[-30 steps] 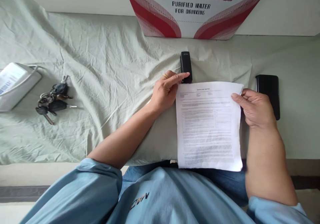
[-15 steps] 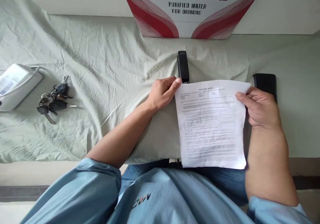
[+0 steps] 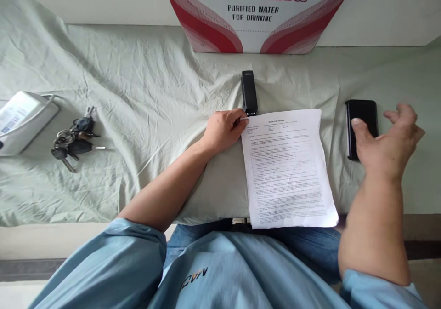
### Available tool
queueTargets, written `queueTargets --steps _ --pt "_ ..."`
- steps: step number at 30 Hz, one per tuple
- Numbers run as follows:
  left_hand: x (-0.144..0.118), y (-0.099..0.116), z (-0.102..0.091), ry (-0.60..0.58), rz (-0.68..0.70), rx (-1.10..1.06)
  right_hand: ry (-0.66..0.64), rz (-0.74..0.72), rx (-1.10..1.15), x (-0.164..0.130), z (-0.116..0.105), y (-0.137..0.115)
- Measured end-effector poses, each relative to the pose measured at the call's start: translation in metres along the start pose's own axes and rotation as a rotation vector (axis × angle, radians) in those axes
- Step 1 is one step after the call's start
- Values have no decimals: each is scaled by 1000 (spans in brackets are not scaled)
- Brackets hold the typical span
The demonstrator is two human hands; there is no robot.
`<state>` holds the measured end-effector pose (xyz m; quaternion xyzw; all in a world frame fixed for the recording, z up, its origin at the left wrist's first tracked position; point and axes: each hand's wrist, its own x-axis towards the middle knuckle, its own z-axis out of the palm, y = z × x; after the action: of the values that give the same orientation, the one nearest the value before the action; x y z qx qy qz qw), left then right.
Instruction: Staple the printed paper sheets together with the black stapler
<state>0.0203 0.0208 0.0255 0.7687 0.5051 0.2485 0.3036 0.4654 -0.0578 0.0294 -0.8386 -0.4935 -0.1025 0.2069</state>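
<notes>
**On the cloth-covered counter: one sheet, one stapler, one loose hand**

On the counter (image 3: 396,70), under a wrinkly pale-green cloth (image 3: 138,93), there's a printed sheet of paper (image 3: 287,166) lying flat, right in front of the person. It's a plain white rectangle packed with small text, and its bottom edge hangs a little past the counter's front edge, over the lap.

The left hand (image 3: 225,129) sits at the sheet's top left corner, fingers curled, fingertips pinching or pressing that corner, can't quite tell which. Just above those fingertips is a slim black stapler (image 3: 249,93), smooth plastic, lying lengthwise and pointing away from the person; its near end is right at the paper's top edge.

The right hand (image 3: 387,141) is off the paper, lifted, fingers spread loose and holding nothing. It's over the lower part of a flat black phone (image 3: 360,116), glossy with rounded corners, lying to the right of the sheet.

Off to the far left: a bunch of keys (image 3: 70,139) on a metal ring with black fobs, and beside it a white boxy device (image 3: 20,120) with a cable. At the back, a red-and-white cardboard box (image 3: 255,19) printed "PURIFIED WATER FOR DRINKING". Light blue sleeves and shirt fill the bottom of the view.
</notes>
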Motion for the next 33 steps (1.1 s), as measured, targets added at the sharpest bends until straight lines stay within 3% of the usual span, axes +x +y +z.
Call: queueTargets --steps 4,17,25,33 --pt "0 0 0 -6 2 4 -162 29 -40 -5 14 16" --pt "0 -1 -2 -11 -5 -4 -111 168 -135 2 37 22" --pt "1 -2 0 -19 -3 18 -96 219 -76 2 31 2" --pt "2 -5 2 -19 6 27 -131 255 -67 5 30 5"
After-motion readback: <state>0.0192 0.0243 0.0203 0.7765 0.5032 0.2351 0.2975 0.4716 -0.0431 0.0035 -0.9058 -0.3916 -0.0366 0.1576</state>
